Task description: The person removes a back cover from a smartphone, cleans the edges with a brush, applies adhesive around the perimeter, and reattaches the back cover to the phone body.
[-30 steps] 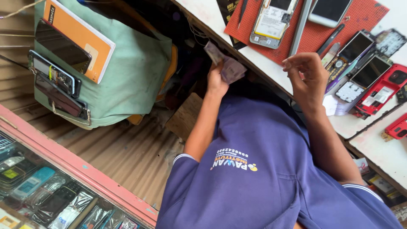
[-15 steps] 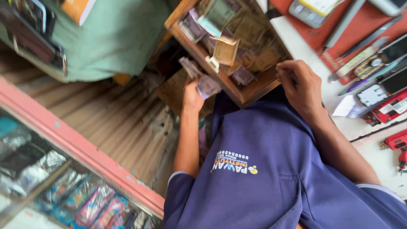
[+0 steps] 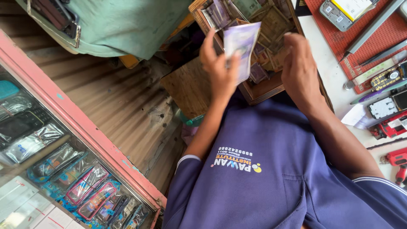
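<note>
- Head view, looking down the person's purple polo shirt (image 3: pixel 271 169) to an open wooden drawer (image 3: pixel 265 87) pulled out from under the white tabletop (image 3: pixel 328 74).
- The left hand (image 3: pixel 220 70) is pinched on a small sheaf of pale lilac banknotes (image 3: pixel 241 46), thumb on the near face and the other fingers hidden behind; the notes stand nearly upright, long axis running from the hand toward the far end of the drawer.
- The right hand (image 3: pixel 301 70) is just beside the notes, fingers curled down and loosely together over the drawer; whether it holds anything cannot be told.
- The notes sit between the two hands, above the drawer's near edge; the left hand has them, the right is close but apart.
- More worn, brownish notes (image 3: pixel 271 21) lie loose inside the drawer.
- On the tabletop toward its right edge: a red perforated mat (image 3: pixel 339 40) with phone parts and a red tool (image 3: pixel 396 159).
- Left: a glass display case (image 3: pixel 51 169) with packaged phones.
</note>
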`<state>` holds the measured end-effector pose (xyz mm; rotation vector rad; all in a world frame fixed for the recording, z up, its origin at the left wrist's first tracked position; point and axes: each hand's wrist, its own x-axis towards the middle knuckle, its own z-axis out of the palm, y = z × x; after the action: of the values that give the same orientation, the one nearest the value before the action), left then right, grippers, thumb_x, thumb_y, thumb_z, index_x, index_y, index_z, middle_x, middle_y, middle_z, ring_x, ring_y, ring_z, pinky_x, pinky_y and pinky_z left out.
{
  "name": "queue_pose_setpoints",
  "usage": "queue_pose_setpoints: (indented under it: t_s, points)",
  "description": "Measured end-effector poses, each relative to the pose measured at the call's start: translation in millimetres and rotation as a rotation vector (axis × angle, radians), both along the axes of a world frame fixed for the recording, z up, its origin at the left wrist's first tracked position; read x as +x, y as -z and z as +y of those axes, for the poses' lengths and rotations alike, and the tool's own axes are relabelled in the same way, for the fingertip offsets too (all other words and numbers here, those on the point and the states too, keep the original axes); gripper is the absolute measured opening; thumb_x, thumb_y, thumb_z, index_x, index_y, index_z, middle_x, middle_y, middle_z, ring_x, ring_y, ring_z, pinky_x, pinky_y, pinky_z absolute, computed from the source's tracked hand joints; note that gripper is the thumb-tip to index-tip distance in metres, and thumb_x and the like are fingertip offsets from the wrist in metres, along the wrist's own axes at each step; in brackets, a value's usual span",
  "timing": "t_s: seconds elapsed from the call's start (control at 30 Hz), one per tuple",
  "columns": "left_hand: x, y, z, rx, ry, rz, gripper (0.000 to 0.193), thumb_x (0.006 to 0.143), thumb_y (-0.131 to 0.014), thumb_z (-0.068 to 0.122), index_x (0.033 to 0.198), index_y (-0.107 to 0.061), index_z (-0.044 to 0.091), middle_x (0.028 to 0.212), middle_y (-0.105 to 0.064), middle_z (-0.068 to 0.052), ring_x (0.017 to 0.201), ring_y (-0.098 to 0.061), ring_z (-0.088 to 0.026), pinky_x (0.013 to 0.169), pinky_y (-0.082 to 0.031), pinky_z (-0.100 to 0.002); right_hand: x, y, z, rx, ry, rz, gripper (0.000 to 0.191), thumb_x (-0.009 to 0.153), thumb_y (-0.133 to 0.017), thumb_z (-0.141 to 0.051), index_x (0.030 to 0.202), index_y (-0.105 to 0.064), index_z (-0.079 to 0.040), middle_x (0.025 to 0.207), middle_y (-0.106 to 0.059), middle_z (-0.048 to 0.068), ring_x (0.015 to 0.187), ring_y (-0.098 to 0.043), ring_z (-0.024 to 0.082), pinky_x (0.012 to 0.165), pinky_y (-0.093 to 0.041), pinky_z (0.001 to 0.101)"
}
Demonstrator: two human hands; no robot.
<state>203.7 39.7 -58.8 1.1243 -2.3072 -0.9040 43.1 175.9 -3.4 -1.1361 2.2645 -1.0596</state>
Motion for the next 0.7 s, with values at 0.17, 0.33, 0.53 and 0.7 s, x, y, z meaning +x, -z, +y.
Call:
queue_pose_setpoints:
  t_s: [0.17, 0.33, 0.53, 0.7]
  points:
    - [-37, 10, 13, -0.222, -0.112, -0.006, 0.049, 0.102, -0.062, 0.042, 0.145, -0.057, 0.019, 0.167, -0.021, -0.020, 0.156, -0.019, -0.042, 0.128, -0.014, -0.057, -18, 15, -25, -0.134, -0.088, 0.209, 0.027, 0.110, -0.057, 0.010, 0.135, -0.054, 0.000, 0.139, -0.056, 0.021, 0.122, -0.064, 0.043, 0.104, -0.057, 0.0483]
    - [-9, 37, 8, -0.077, -0.303, 0.133, 0.046, 0.114, -0.050, 0.037, 0.152, -0.047, 0.012, 0.171, -0.029, -0.015, 0.155, -0.027, -0.035, 0.130, -0.018, -0.050, -38, 73, -110, 0.025, -0.191, 0.378, 0.032, 0.097, -0.062, 0.009, 0.129, -0.060, 0.007, 0.125, -0.060, 0.021, 0.103, -0.067, 0.040, 0.077, -0.058, 0.0447]
    - [-15, 59, 7, 0.247, -0.445, 0.530, 0.066, 0.115, -0.029, 0.046, 0.160, -0.030, -0.002, 0.168, -0.028, -0.020, 0.159, -0.024, -0.035, 0.131, -0.014, -0.046, -44, 63, -123, 0.126, -0.129, 0.378, 0.009, 0.096, -0.069, 0.002, 0.105, -0.065, 0.002, 0.115, -0.060, 0.020, 0.091, -0.069, 0.037, 0.075, -0.059, 0.0428]
    - [-26, 63, 15, 0.353, -0.391, 0.619, 0.071, 0.114, -0.027, 0.050, 0.158, -0.030, -0.005, 0.165, -0.029, -0.022, 0.155, -0.029, -0.035, 0.130, -0.020, -0.046, -93, -11, -43, -0.261, 0.120, 0.300, 0.013, 0.094, -0.074, 0.004, 0.103, -0.066, -0.001, 0.108, -0.060, 0.015, 0.095, -0.065, 0.035, 0.080, -0.056, 0.0419]
